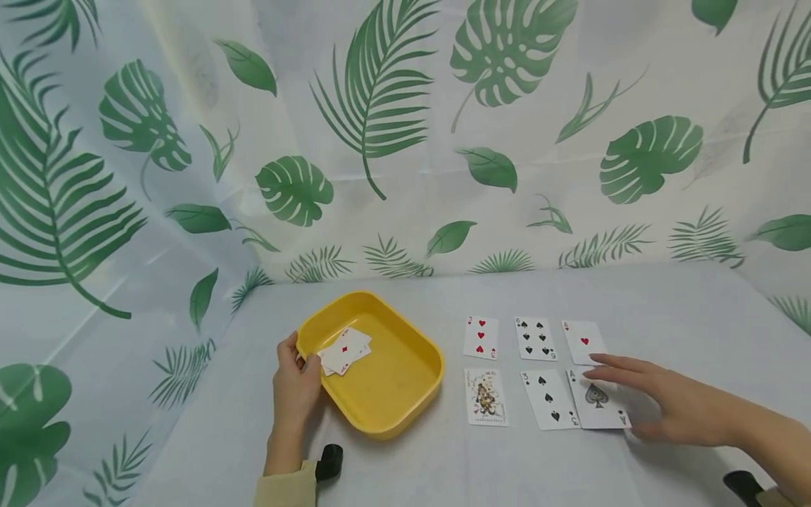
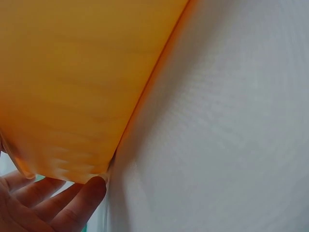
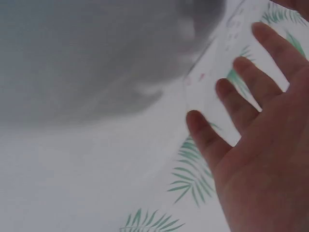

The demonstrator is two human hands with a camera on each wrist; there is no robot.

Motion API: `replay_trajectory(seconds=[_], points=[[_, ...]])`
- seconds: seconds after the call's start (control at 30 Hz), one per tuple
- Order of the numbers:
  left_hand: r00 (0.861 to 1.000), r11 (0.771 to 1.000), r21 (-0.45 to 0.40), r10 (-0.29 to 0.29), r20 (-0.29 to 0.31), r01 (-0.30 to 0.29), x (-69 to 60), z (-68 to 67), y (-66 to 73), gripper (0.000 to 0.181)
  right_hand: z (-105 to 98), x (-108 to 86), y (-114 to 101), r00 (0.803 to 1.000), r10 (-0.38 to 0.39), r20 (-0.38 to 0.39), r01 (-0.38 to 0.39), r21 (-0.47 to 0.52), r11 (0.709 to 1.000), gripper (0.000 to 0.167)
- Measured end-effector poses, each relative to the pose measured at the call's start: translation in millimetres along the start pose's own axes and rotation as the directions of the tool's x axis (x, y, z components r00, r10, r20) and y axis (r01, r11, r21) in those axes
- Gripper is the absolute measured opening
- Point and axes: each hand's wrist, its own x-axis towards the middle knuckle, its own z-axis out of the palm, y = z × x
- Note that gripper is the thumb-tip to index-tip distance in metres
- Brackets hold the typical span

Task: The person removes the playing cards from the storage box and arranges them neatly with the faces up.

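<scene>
My left hand grips the left rim of a yellow tray, thumb over the edge; the left wrist view shows its fingers against the tray's outside. Inside the tray, an ace of diamonds tops a small loose pile. My right hand is over the right side of the ace of spades, fingers extended and spread. That card's left edge meets the three of spades; whether the fingertips touch it, I cannot tell. In the right wrist view the hand has straight, separated fingers.
Behind these lie the three of hearts, six of spades and ace of hearts. A joker lies left of the three of spades. Leaf-patterned sheeting rises behind the white table surface.
</scene>
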Motion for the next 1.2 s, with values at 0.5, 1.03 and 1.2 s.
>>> replay_trajectory(seconds=[0.5,1.03,1.2], points=[[1.0,1.0,0.016,-0.014,-0.004,0.014,1.2,-1.1,2.1,0.059,8.4,5.0,-0.5,0.999,-0.013,0.051,0.014,-0.026,1.0,0.071],[1.0,1.0,-0.005,0.003,-0.022,-0.004,0.3,-2.1,-2.0,0.058,16.8,3.5,4.5,0.999,-0.035,0.002,0.034,-0.173,0.984,0.066],[1.0,1.0,-0.013,0.011,-0.028,-0.012,2.1,1.3,-0.8,0.058,17.1,-5.0,12.6,0.999,-0.031,-0.032,0.023,-0.22,0.975,0.066]])
